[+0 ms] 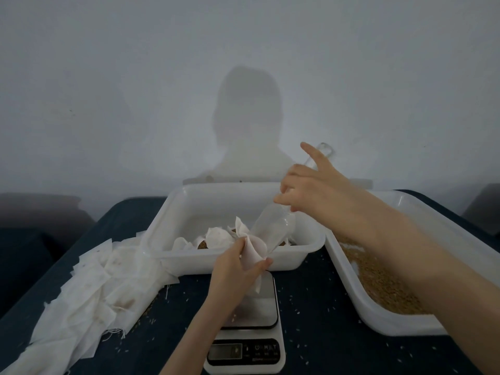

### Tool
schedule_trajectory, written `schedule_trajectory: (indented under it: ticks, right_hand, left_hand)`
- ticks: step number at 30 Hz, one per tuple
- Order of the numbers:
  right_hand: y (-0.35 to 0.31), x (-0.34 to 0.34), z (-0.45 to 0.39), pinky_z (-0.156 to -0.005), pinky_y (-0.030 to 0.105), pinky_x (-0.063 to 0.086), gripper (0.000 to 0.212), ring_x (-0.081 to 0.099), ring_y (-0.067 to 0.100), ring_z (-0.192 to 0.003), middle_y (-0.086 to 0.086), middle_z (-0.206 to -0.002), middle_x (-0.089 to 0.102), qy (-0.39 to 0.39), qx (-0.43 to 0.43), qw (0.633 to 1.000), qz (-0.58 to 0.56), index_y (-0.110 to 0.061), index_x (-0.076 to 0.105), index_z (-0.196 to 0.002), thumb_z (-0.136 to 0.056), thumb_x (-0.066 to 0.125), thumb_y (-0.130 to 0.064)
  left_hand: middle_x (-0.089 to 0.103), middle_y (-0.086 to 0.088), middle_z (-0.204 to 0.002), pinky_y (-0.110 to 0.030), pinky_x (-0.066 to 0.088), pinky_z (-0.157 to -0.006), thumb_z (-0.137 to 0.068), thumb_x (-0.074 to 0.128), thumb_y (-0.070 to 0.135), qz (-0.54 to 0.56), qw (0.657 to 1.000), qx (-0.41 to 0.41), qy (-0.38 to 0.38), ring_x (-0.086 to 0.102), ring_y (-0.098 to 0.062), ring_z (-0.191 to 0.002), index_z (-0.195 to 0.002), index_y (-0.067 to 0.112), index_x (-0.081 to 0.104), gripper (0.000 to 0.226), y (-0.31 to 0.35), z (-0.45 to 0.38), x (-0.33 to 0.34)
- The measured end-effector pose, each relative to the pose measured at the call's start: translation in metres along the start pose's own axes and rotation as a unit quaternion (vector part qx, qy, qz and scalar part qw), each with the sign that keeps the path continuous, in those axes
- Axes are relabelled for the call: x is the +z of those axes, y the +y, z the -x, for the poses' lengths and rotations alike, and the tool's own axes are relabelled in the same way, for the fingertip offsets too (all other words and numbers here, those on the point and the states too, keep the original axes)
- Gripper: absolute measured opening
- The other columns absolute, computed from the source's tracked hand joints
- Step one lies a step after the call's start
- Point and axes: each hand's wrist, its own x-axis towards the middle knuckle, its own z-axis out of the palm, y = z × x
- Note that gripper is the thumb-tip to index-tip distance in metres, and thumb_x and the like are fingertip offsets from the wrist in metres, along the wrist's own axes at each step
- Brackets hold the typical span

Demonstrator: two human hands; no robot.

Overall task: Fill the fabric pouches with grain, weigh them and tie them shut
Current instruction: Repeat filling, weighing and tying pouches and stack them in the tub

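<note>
My left hand grips a white fabric pouch by its neck, holding it above the digital scale. My right hand holds a clear plastic scoop by its handle, index finger raised. The scoop is tilted down with its mouth inside the pouch's opening. A white tray of brown grain lies to the right under my right forearm. Behind the scale stands another white tray with several tied pouches in it.
A heap of loose white fabric squares lies on the dark blue tablecloth to the left of the scale. Stray grains are scattered over the cloth around the scale. A pale wall rises directly behind the table.
</note>
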Motion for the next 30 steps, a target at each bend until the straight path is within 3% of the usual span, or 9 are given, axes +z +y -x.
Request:
schedule_trajectory:
  ticks: [3,6,11,15,18,20,23,26,30]
  right_hand:
    - [0.01,0.012,0.011,-0.113,0.034,0.007,0.021,0.053,0.012,-0.109,-0.013,-0.108,0.063,-0.042,0.007,0.997,-0.067,-0.034,0.063,-0.112,-0.095,0.055,-0.026]
    - [0.02,0.02,0.021,-0.1,0.027,0.033,0.029,0.053,0.009,-0.111,-0.015,-0.119,0.06,-0.074,0.015,0.991,-0.11,-0.037,0.055,-0.126,-0.098,0.05,-0.035]
    - [0.033,0.039,0.051,-0.083,0.021,0.041,0.034,0.054,0.002,-0.11,-0.022,-0.12,0.06,-0.11,0.1,0.963,-0.225,-0.045,0.054,-0.129,-0.096,0.052,-0.041]
    - [0.044,0.069,0.094,-0.086,0.027,0.048,0.038,0.057,0.005,-0.105,-0.019,-0.12,0.061,-0.153,0.225,0.912,-0.308,-0.042,0.054,-0.13,-0.092,0.054,-0.043]
    - [0.051,0.099,0.13,-0.08,0.024,0.048,0.041,0.057,-0.001,-0.088,-0.017,-0.106,0.065,-0.164,0.305,0.873,-0.342,-0.033,0.058,-0.129,-0.089,0.062,-0.039]
    - [0.049,0.12,0.149,-0.078,0.023,0.05,0.035,0.057,0.0,-0.082,-0.015,-0.099,0.065,-0.208,0.334,0.855,-0.338,-0.027,0.061,-0.123,-0.089,0.063,-0.036]
    - [0.041,0.152,0.165,-0.083,0.031,0.053,0.033,0.065,0.013,-0.088,0.0,-0.103,0.07,-0.296,0.345,0.83,-0.323,-0.015,0.066,-0.112,-0.095,0.054,-0.04]
    - [0.034,0.167,0.166,-0.082,0.026,0.05,0.038,0.064,0.012,-0.093,-0.001,-0.106,0.068,-0.385,0.312,0.821,-0.285,-0.013,0.064,-0.115,-0.097,0.048,-0.042]
    - [0.024,0.169,0.158,-0.085,0.026,0.052,0.037,0.063,0.011,-0.099,-0.005,-0.115,0.066,-0.412,0.297,0.81,-0.293,-0.019,0.059,-0.123,-0.096,0.051,-0.043]
  left_hand:
    - [0.057,0.023,-0.083,-0.012,0.042,-0.061,-0.077,0.072,0.046,-0.014,1.0,0.01,-0.005,0.053,0.007,-0.078,-0.086,0.036,0.047,0.029,-0.002,-0.002,-0.001]
    - [0.058,0.015,-0.071,-0.016,0.043,-0.063,-0.083,0.069,0.038,-0.02,1.0,0.017,-0.009,0.054,-0.002,-0.068,-0.079,0.032,0.05,0.02,-0.004,-0.004,-0.002]
    - [0.048,0.019,-0.049,-0.009,0.034,-0.051,-0.089,0.064,0.023,0.019,0.999,0.031,-0.036,0.041,0.003,-0.049,-0.061,0.026,0.045,0.034,-0.006,-0.005,-0.003]
    - [0.065,0.007,-0.075,-0.006,0.039,-0.06,-0.09,0.062,0.015,0.083,0.996,0.015,-0.034,0.053,0.003,-0.065,-0.079,0.021,0.066,0.012,-0.001,-0.007,-0.002]
    - [0.068,0.015,-0.089,-0.003,0.044,-0.073,-0.087,0.059,0.0,0.11,0.992,0.015,-0.053,0.061,0.008,-0.084,-0.077,0.028,0.064,0.031,-0.008,0.0,0.0]
    - [0.066,0.016,-0.087,-0.012,0.047,-0.078,-0.088,0.057,0.0,0.012,0.996,0.046,-0.081,0.062,0.002,-0.083,-0.075,0.034,0.061,0.037,-0.024,0.003,0.003]
    - [0.063,0.017,-0.098,-0.016,0.042,-0.077,-0.093,0.049,0.011,-0.211,0.971,0.033,-0.109,0.055,-0.003,-0.085,-0.082,0.037,0.064,0.033,-0.046,0.001,0.0]
    - [0.06,0.024,-0.097,-0.003,0.036,-0.071,-0.091,0.051,0.012,-0.186,0.974,0.047,-0.12,0.054,0.003,-0.089,-0.085,0.039,0.066,0.031,-0.052,0.0,-0.004]
    - [0.063,0.022,-0.102,-0.009,0.044,-0.078,-0.088,0.059,0.018,-0.09,0.986,0.039,-0.133,0.058,0.006,-0.085,-0.086,0.047,0.058,0.029,-0.054,0.006,-0.017]
